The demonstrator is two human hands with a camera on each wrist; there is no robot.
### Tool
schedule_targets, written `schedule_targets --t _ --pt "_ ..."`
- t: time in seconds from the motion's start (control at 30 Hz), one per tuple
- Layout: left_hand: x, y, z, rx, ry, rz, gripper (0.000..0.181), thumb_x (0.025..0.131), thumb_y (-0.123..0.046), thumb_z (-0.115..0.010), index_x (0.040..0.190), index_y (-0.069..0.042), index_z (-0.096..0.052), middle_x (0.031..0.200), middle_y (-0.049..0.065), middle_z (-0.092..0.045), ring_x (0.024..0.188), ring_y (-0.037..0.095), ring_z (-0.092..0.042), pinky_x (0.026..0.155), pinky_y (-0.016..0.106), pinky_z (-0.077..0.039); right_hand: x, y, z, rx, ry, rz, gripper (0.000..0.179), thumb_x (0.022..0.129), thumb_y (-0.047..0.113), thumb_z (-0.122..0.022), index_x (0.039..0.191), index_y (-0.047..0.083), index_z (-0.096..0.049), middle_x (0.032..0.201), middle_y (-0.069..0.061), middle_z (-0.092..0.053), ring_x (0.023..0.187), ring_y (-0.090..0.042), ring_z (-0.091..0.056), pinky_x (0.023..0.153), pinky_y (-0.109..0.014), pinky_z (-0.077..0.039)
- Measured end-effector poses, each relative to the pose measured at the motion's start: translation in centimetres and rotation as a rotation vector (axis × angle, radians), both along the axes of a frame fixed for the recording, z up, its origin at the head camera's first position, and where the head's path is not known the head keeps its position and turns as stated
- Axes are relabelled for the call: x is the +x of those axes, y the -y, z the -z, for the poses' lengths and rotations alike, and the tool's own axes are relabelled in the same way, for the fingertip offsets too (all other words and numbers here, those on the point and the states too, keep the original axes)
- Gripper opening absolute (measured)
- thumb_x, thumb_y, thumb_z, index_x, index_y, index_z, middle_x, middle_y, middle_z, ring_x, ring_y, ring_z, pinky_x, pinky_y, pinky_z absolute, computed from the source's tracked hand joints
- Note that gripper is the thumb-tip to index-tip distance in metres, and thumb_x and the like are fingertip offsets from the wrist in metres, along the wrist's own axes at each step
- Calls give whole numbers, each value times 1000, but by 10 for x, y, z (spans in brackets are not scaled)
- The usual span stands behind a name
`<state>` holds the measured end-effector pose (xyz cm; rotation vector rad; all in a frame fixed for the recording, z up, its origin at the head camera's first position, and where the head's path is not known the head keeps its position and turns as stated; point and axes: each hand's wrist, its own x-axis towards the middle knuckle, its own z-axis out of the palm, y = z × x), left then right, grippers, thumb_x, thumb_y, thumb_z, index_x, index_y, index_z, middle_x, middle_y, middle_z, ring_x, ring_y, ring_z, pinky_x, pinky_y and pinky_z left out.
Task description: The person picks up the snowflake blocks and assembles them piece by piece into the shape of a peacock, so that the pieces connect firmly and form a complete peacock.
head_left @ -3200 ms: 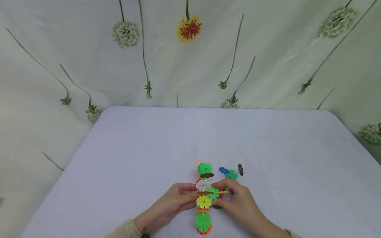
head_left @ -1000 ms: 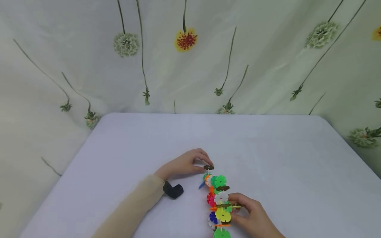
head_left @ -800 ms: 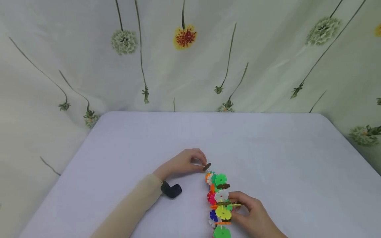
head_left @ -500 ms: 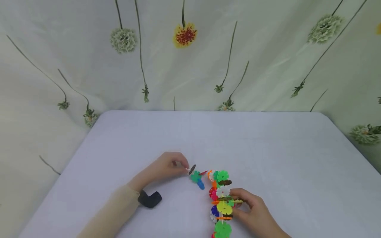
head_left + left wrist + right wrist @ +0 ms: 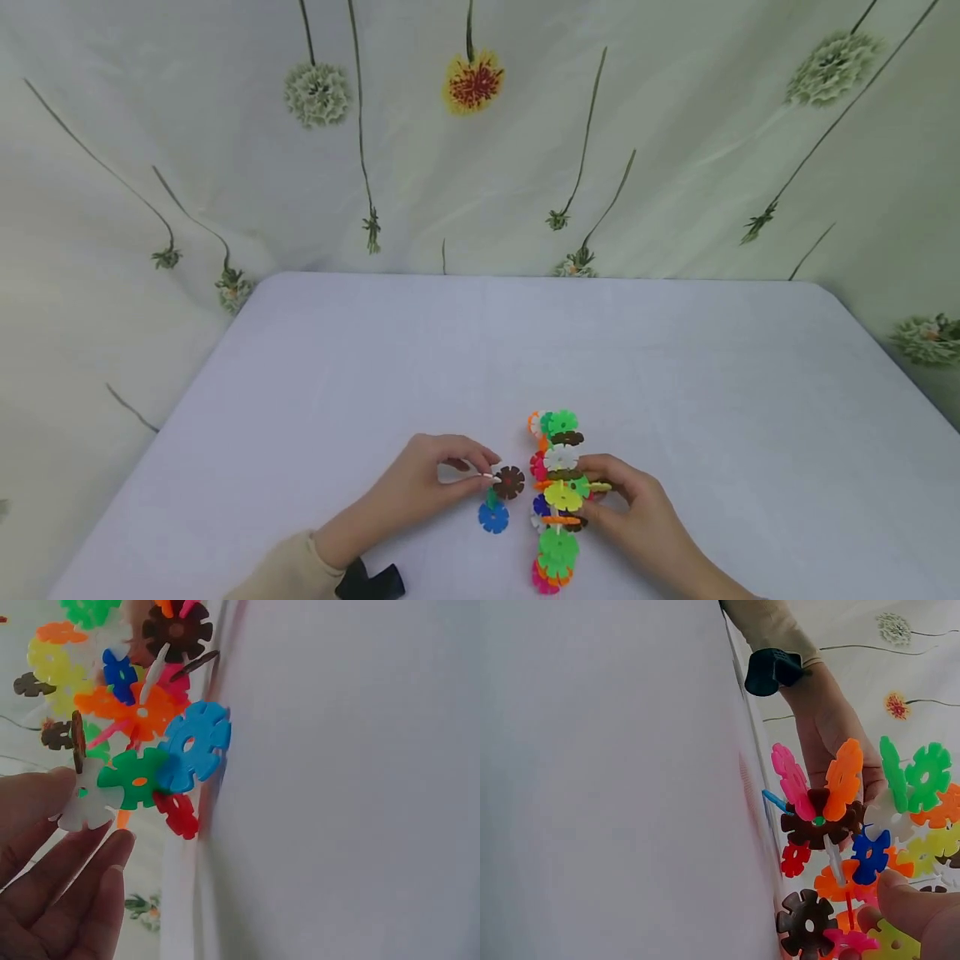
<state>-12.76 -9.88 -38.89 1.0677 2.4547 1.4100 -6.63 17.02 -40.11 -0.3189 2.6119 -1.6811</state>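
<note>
My left hand (image 5: pixel 423 483) pinches the white notched disc (image 5: pixel 88 796) of a small cluster of interlocking flower discs. Joined in that cluster are a brown disc (image 5: pixel 510 482), a green disc (image 5: pixel 136 780), a blue disc (image 5: pixel 493 517) and a red disc (image 5: pixel 178 815). Just to its right, my right hand (image 5: pixel 641 512) grips the right side of a long, many-coloured build of the same discs. A yellow disc (image 5: pixel 562 497) sits mid-build, with a light green disc (image 5: pixel 558 548) nearer me. The right fingertips are partly hidden behind the build.
Under both hands spreads a table with a pale cloth (image 5: pixel 337 375). Behind it hangs a flower-print curtain (image 5: pixel 525 150). A black wrist camera mount (image 5: pixel 371 582) sits by the left wrist, low over the cloth.
My left hand left the long build, reached to its far end, took the small cluster and brought it back leftward and nearer me. My right hand keeps its grip on the build, which shifted right.
</note>
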Motion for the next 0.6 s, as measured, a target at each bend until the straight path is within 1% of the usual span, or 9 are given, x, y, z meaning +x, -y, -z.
schedule_targets --t 0.1,0.2,0.3,0.43,0.53,0.6 --pt "3 -3 2 13 14 -14 7 83 -11 -72 84 -15 -68 95 -9 -68 87 5 -63 75 24 -52 -2 0 1 -5 -24 -6 35 76 3 -76 108 11 -63 101 7 -64 90 -12 -60 91 -43 -45" --pt "5 -6 2 30 12 -9 7 83 -8 -71 82 -13 -67 94 -7 -69 86 5 -64 74 23 -52 -4 1 2 -10 -40 -10 36 75 2 -76 109 9 -63 101 5 -65 90 -12 -61 91 -43 -45" --pt "7 -8 1 25 -5 -12 6 84 -9 -71 81 -12 -66 94 -4 -69 87 6 -64 74 21 -52 -6 2 1 -12 -33 -9 37 75 0 -76 109 9 -63 102 3 -65 91 -12 -60 89 -43 -46" --pt "9 -8 -2 2 -13 -12 9 83 -7 -71 81 -13 -65 94 -4 -70 88 6 -64 75 21 -51 -7 3 0 -16 -11 -13 36 76 4 -76 110 7 -63 101 2 -65 91 -13 -60 89 -43 -46" --pt "10 -8 -5 -31 -14 -7 11 83 -6 -71 81 -14 -64 95 -5 -69 88 5 -63 77 21 -50 -7 4 0 -16 -13 -23 36 77 7 -76 111 7 -63 100 2 -66 91 -12 -59 88 -42 -47" --pt "11 -7 -7 -61 -29 -3 12 83 -5 -71 81 -15 -64 94 -6 -69 88 4 -63 77 21 -50 -7 4 0 -17 -28 -31 36 77 8 -76 111 7 -63 100 2 -66 90 -12 -59 88 -40 -47"
